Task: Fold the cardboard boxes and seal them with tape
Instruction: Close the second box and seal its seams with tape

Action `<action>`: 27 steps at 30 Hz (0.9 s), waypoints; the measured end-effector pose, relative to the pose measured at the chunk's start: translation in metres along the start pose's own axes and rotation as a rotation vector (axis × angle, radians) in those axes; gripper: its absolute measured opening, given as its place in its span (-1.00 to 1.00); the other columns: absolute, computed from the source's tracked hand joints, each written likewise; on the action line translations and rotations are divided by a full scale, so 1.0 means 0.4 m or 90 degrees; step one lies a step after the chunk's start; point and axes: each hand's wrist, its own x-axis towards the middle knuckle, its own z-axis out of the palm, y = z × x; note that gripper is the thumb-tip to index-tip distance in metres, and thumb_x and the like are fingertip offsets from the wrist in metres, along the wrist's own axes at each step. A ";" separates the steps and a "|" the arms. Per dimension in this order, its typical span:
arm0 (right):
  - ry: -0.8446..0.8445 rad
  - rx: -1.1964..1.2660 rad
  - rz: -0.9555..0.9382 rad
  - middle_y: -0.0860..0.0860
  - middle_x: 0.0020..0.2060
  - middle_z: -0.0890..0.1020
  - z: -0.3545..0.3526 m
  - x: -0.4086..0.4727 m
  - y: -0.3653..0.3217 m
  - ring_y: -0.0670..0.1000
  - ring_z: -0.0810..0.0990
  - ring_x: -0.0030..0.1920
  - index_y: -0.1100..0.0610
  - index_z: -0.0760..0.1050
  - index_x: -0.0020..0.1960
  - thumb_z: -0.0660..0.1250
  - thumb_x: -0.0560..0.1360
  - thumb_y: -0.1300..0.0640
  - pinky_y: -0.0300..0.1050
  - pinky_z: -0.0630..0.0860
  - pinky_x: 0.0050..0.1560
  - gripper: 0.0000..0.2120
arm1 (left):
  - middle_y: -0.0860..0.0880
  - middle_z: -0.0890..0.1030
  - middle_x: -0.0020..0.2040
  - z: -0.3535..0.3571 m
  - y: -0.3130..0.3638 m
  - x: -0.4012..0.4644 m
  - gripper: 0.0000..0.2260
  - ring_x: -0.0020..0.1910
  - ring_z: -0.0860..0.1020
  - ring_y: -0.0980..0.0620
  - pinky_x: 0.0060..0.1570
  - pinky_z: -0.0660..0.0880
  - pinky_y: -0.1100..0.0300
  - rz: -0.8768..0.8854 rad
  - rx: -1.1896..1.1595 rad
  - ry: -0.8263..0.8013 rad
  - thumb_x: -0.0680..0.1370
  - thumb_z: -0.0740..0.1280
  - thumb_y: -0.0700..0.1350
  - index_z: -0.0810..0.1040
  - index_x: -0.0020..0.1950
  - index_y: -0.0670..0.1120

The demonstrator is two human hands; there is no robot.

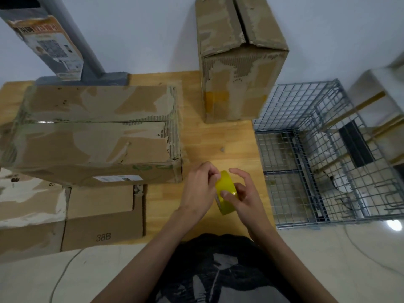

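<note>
Both forearms extend forward, converging over the wooden tabletop [229, 138]. Left hand [200, 189] and right hand [244, 193] pinch the yellow tape roll [226, 184] between curled fingers.

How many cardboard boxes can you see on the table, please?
4: a tall upright box at the far edge, a wide box left of centre, and two flattened boxes at near left, cropped.

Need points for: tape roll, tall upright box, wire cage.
tape roll [225, 189], head view, on its yellow outer band between the hands.
tall upright box [231, 84], head view, on its front face.
wire cage [306, 101], head view, on its top mesh.
</note>
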 end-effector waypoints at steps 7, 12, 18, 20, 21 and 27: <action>0.052 0.006 -0.070 0.20 -0.20 0.53 -0.036 0.018 -0.014 0.18 0.45 -0.22 0.13 0.43 0.02 0.41 0.55 0.28 -0.07 0.39 -0.24 -0.84 | 0.20 0.50 -0.23 -0.039 0.072 0.003 -0.81 -0.19 0.48 0.25 -0.20 0.32 0.46 0.062 -0.065 0.000 0.55 0.41 -0.25 0.51 -0.18 0.00; -0.013 0.034 -0.116 0.18 -0.17 0.45 -0.051 0.014 -0.052 0.02 0.44 -0.16 0.15 0.42 0.01 0.32 0.60 0.19 -0.17 0.37 -0.22 -0.92 | 0.19 0.53 -0.34 -0.084 0.072 0.071 -0.85 -0.31 0.50 0.27 -0.23 0.36 0.40 0.030 -0.022 -0.081 0.52 0.46 -0.19 0.58 -0.19 0.03; -0.046 0.006 -0.098 0.18 -0.10 0.50 -0.052 0.034 -0.075 0.08 0.48 -0.11 0.13 0.38 0.09 0.28 0.65 0.21 0.01 0.44 -0.19 -0.92 | 0.01 0.62 0.00 -0.101 0.083 0.113 -0.74 -0.02 0.58 -0.01 0.04 0.51 0.04 0.083 0.169 -0.114 0.50 0.50 -0.04 0.56 0.13 -0.02; -0.051 0.019 -0.057 0.20 -0.09 0.58 -0.052 0.059 -0.071 0.14 0.53 -0.12 0.05 0.35 0.23 0.30 0.64 0.21 0.08 0.51 -0.18 -0.77 | -0.03 0.54 0.20 -0.123 0.079 0.130 -0.63 0.15 0.53 -0.08 0.11 0.48 0.03 0.108 0.235 -0.086 0.51 0.49 -0.01 0.51 0.26 -0.05; -0.055 0.015 -0.037 0.18 -0.12 0.62 -0.051 0.081 -0.062 0.11 0.56 -0.14 -0.03 0.29 0.33 0.32 0.63 0.23 0.03 0.53 -0.17 -0.63 | -0.01 0.52 0.21 -0.139 0.071 0.138 -0.66 0.17 0.52 -0.05 0.13 0.49 0.04 0.123 0.226 -0.067 0.52 0.48 -0.02 0.53 0.25 -0.04; -0.059 -0.320 -0.021 0.17 0.28 0.58 -0.015 0.286 0.098 0.24 0.55 0.28 -0.03 0.25 0.45 0.41 0.56 0.25 0.18 0.54 0.14 -0.43 | 0.06 0.61 -0.04 -0.257 -0.061 0.160 -0.91 -0.05 0.56 0.11 0.03 0.55 0.14 0.143 0.176 0.020 0.56 0.44 -0.11 0.71 0.03 -0.04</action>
